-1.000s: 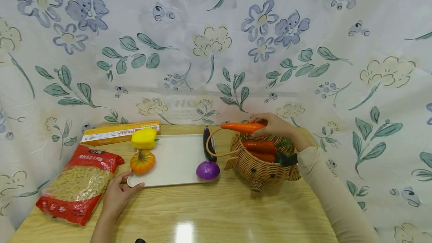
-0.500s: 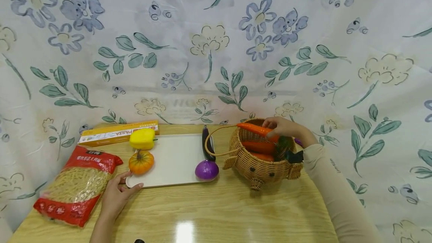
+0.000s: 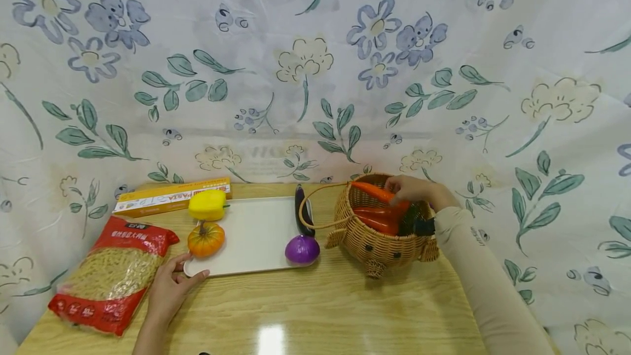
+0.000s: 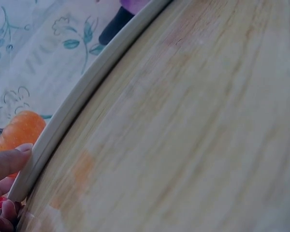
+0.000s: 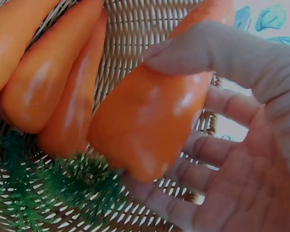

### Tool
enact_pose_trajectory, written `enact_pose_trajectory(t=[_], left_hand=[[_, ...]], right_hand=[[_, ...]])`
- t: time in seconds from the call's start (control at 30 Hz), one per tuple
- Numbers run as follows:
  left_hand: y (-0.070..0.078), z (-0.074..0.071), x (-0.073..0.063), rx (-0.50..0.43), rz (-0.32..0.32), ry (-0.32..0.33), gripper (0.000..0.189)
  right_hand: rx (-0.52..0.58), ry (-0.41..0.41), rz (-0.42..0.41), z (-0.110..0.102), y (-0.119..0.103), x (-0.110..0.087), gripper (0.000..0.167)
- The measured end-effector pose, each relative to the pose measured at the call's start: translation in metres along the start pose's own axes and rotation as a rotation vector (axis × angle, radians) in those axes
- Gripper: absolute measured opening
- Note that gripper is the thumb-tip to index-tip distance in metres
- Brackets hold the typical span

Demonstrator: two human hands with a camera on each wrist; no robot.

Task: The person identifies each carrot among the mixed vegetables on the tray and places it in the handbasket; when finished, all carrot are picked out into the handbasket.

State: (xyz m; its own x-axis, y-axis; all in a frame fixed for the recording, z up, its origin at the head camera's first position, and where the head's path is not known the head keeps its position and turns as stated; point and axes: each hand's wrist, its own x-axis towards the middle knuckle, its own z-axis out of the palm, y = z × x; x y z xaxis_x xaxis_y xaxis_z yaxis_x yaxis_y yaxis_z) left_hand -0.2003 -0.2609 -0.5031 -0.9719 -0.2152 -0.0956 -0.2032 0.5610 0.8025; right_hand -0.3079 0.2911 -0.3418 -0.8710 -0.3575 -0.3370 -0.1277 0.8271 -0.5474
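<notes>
My right hand (image 3: pixel 414 189) holds an orange carrot (image 3: pixel 373 190) inside the rim of a wicker basket (image 3: pixel 362 242). In the right wrist view the thumb lies over this carrot (image 5: pixel 145 121) and the fingers are behind it. More carrots (image 5: pixel 43 72) lie beside it in the basket, with green fronds (image 5: pixel 82 181) at their thick ends. My left hand (image 3: pixel 170 286) grips the near left corner of a white tray (image 3: pixel 256 234); in the left wrist view its fingertips are on the tray rim (image 4: pixel 82 92). A small pumpkin (image 3: pixel 206 239) and a yellow bell pepper (image 3: pixel 207 205) sit at the tray's left end.
An eggplant (image 3: pixel 303 212) and a purple onion (image 3: pixel 302 250) are at the tray's right end. A red bag of pasta (image 3: pixel 115 273) lies left of my left hand. Behind it is a yellow pasta box (image 3: pixel 172 197). The basket's loop handle (image 3: pixel 307 207) leans toward the tray. Floral cloth hangs behind.
My right hand has lowered the carrot from above the basket to inside its rim, moving slightly right. My left hand has stayed at the tray corner.
</notes>
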Motion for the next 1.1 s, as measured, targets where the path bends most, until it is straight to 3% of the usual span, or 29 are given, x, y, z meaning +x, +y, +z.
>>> enact_pose_trajectory(t=[0.27,0.6,0.8,1.1], left_hand=[[0.002,0.0,0.0,0.002,-0.01,0.006,0.077],[-0.001,0.002,-0.002,-0.011,-0.022,0.005,0.078],[-0.001,0.002,-0.002,0.009,-0.027,0.008,0.078],[0.002,0.001,-0.001,-0.003,-0.029,0.007,0.077]], right_hand=[[-0.179,-0.013,0.021,0.005,-0.004,0.016,0.027],[-0.279,0.003,0.056,0.015,-0.013,0.029,0.029],[-0.251,0.013,0.071,0.024,-0.007,0.033,0.024],[-0.264,0.03,0.116,0.034,-0.002,0.038,0.032]])
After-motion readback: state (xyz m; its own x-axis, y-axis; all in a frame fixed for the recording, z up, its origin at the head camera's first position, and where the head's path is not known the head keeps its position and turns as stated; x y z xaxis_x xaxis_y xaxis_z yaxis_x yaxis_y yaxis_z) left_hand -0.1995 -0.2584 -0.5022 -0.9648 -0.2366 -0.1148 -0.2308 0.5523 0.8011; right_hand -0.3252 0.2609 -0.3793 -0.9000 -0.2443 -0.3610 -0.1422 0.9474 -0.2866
